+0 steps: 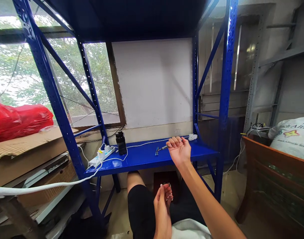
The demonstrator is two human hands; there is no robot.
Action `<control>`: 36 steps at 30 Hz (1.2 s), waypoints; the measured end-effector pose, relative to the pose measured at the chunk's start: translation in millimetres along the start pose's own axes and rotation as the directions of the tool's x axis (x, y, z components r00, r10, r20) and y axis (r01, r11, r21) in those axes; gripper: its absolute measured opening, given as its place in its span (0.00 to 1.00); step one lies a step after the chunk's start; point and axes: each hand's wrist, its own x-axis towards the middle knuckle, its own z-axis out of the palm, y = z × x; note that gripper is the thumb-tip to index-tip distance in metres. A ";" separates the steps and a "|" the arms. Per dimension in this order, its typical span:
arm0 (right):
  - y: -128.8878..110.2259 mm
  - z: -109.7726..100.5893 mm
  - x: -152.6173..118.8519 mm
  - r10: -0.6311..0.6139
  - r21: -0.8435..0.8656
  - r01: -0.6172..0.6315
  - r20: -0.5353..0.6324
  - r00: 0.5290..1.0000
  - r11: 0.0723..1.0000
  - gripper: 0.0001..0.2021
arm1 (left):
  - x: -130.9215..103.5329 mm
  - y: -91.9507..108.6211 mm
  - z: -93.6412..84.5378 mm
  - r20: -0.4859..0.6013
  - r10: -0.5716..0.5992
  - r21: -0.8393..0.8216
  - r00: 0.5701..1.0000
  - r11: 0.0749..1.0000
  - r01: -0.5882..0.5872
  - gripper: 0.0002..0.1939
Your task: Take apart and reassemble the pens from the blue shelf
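Note:
My right hand [179, 152] is raised in front of the blue shelf, palm turned toward me and fingers curled. It grips the grey handle of a razor [163, 148], whose blue head points left over the shelf surface. Lower down, above my lap, my left hand [163, 202] has its fingers bent together. A small dark and pale glinting edge shows at its fingertips, too small to name. The blue metal shelf [139, 161] lies just beyond both hands.
A dark bottle [120, 143] and a white power strip [102, 156] with plugs stand on the shelf's left. White crumpled material [192, 136] lies at its back right. A white cable [54, 187] crosses at left. A wooden chair [278, 166] stands right; cardboard [30, 152] is stacked left.

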 end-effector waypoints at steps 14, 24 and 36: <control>7.8 -32.9 5.6 -0.030 -0.004 0.030 -0.028 0.999 1.000 0.16 | -8.0 -0.3 2.9 0.073 -0.010 0.087 0.997 0.996 0.004 0.29; 32.1 -130.2 30.5 -0.060 -0.512 -0.035 -0.167 0.984 0.858 0.28 | -11.9 1.9 3.7 0.120 -0.024 0.092 0.992 0.996 0.013 0.27; 85.5 -219.0 82.9 0.039 -0.983 -0.126 -0.133 0.990 -0.134 0.15 | -17.6 3.5 1.3 0.138 -0.037 0.100 0.990 0.995 0.024 0.26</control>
